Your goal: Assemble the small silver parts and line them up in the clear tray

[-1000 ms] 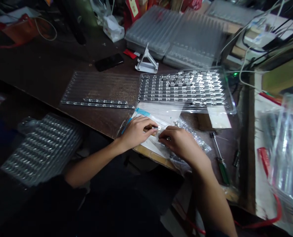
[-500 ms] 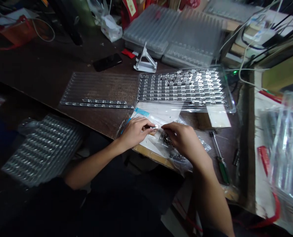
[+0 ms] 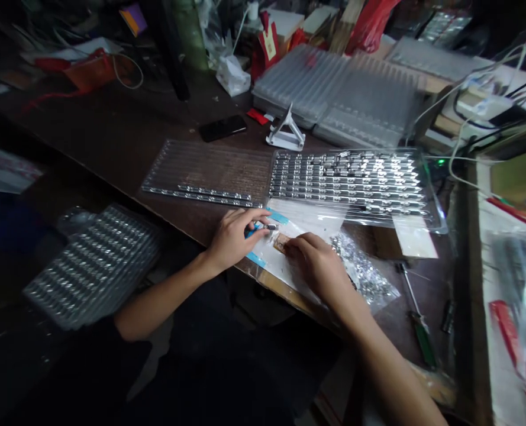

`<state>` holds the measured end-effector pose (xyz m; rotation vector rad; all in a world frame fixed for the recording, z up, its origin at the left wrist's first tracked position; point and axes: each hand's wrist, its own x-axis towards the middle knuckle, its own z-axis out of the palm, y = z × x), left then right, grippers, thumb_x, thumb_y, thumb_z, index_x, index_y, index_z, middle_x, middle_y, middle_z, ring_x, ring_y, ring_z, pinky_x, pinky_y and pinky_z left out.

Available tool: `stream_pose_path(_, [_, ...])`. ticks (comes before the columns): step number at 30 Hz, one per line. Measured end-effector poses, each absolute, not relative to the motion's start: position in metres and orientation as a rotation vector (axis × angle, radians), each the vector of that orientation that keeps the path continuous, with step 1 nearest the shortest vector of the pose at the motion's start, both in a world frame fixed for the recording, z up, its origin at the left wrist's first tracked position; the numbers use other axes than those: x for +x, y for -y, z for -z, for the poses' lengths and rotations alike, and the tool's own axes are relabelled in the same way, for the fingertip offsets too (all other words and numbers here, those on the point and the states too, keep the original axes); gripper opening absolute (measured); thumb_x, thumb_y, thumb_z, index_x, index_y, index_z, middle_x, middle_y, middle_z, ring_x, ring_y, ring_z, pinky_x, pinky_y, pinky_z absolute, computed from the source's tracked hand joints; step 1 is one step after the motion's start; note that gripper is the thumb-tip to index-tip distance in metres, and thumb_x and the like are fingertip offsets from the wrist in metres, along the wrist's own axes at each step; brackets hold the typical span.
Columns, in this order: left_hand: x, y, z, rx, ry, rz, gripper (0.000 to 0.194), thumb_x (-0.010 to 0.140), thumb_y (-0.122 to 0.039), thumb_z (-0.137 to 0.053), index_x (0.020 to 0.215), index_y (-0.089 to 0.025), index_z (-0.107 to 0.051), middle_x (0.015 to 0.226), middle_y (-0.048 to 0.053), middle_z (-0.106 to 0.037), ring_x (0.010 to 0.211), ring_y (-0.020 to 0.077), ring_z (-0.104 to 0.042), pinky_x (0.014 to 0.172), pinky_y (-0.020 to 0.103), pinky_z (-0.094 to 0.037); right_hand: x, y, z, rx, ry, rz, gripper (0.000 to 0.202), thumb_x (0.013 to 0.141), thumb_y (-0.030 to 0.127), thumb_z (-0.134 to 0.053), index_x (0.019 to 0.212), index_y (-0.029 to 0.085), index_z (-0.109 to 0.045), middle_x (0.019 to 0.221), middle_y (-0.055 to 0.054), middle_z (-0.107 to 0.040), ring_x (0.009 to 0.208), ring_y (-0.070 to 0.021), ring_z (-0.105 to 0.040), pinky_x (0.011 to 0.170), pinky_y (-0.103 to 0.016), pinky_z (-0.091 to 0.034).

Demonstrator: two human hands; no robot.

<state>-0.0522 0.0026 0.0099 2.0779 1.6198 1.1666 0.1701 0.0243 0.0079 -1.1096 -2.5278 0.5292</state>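
Observation:
My left hand (image 3: 234,239) is curled at the work sheet, its thumb and fingers around a small silver cylindrical metal part (image 3: 271,227) at the fingertips. To its right, my right hand (image 3: 318,263) has its fingers pinched together, touching down by a small brown block (image 3: 281,241); whatever they hold is hidden. Beneath both hands lies a white sheet (image 3: 291,278) with blue tape. A clear bag of small shiny parts (image 3: 367,275) lies beside the right hand. Behind, a clear ribbed tray (image 3: 347,186) carries many rows of similar metal parts.
Left of the full tray, another clear tray (image 3: 209,163) has two rows along its front. A phone (image 3: 222,128), a white folding stand (image 3: 286,133) and stacked clear trays (image 3: 293,83) stand behind. A green-handled screwdriver (image 3: 422,340) lies right. Filled trays (image 3: 92,266) are stacked lower left.
The view has shifted, so the scene sits lower and farther right. My right hand has come down to the brown block; my left fingers have spread somewhat around the metal part.

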Motion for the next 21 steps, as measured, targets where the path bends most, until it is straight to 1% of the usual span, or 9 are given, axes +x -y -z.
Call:
stream_pose_path(4, [-0.079,-0.024,-0.015,2.15,-1.732,-1.065,0.012,0.09,-0.022,-0.066,0.101,-0.022,-0.07,0.096,0.0,-0.075,0.078,0.0163,-0.063,0.084,0.031,-0.045,0.169,-0.021,-0.01,-1.072,2.622,-0.385,0.025,0.096,0.011,-0.049,0.104,0.022,-0.07,0.095,-0.009,-0.07,0.083,-0.0228,-0.064,0.072,-0.034,-0.052])
stream_pose_path(6, [-0.091,-0.041,-0.019,2.157,-1.817,-1.016,0.012,0.091,-0.023,-0.063,0.099,-0.022,-0.071,0.095,0.001,-0.075,0.081,0.0178,-0.064,0.085,0.032,-0.046,0.169,-0.021,-0.011,-1.079,2.638,-0.37,0.027,0.096,0.01,-0.049,0.106,0.022,-0.071,0.093,-0.008,-0.069,0.081,-0.0218,-0.063,0.07,-0.032,-0.051])
stream_pose_path(8, [-0.097,-0.058,-0.023,2.151,-1.877,-0.932,0.013,0.09,-0.024,-0.063,0.099,-0.022,-0.072,0.09,0.001,-0.075,0.082,0.0193,-0.065,0.085,0.033,-0.046,0.171,-0.022,-0.013,-1.089,2.62,-0.411,0.027,0.097,0.013,-0.051,0.112,0.022,-0.07,0.092,-0.007,-0.069,0.081,-0.0215,-0.064,0.069,-0.032,-0.051])
stream_pose_path(11, [-0.096,-0.076,-0.023,2.186,-1.861,-0.719,0.012,0.09,-0.027,-0.063,0.095,-0.024,-0.073,0.09,0.001,-0.075,0.087,0.0214,-0.065,0.089,0.036,-0.045,0.177,-0.025,-0.017,-1.103,2.515,-0.497,0.027,0.098,0.019,-0.051,0.121,0.022,-0.067,0.098,-0.009,-0.07,0.085,-0.0225,-0.066,0.073,-0.033,-0.051])
stream_pose_path(13, [-0.093,-0.081,-0.024,2.223,-1.843,-0.588,0.013,0.09,-0.028,-0.061,0.092,-0.024,-0.073,0.096,0.001,-0.076,0.094,0.023,-0.065,0.093,0.039,-0.043,0.183,-0.027,-0.021,-1.117,2.44,-0.519,0.025,0.098,0.021,-0.051,0.117,0.021,-0.068,0.102,-0.01,-0.071,0.089,-0.0235,-0.066,0.076,-0.034,-0.052])
stream_pose_path(16, [-0.091,-0.084,-0.027,2.267,-1.859,-0.445,0.016,0.091,-0.029,-0.058,0.089,-0.023,-0.073,0.103,0.002,-0.075,0.102,0.0252,-0.063,0.095,0.041,-0.042,0.195,-0.03,-0.03,-1.147,2.388,-0.523,0.023,0.097,0.019,-0.051,0.11,0.02,-0.07,0.104,-0.01,-0.071,0.093,-0.0241,-0.067,0.08,-0.035,-0.051])
stream_pose_path(19, [-0.093,-0.083,-0.035,2.308,-1.871,-0.305,0.017,0.09,-0.03,-0.058,0.089,-0.023,-0.073,0.107,0.003,-0.074,0.104,0.0263,-0.062,0.095,0.042,-0.042,0.207,-0.03,-0.039,-1.238,2.447,-0.54,0.021,0.097,0.02,-0.052,0.104,0.019,-0.072,0.101,-0.009,-0.071,0.091,-0.0233,-0.067,0.078,-0.034,-0.05])
stream_pose_path(21, [-0.096,-0.081,-0.042,2.339,-1.9,-0.194,0.018,0.09,-0.03,-0.056,0.089,-0.024,-0.073,0.108,0.003,-0.074,0.104,0.0273,-0.062,0.095,0.043,-0.043,0.213,-0.029,-0.045,-1.317,2.544,-0.584,0.017,0.094,0.022,-0.059,0.101,0.02,-0.073,0.098,-0.008,-0.072,0.088,-0.0235,-0.068,0.074,-0.033,-0.049])
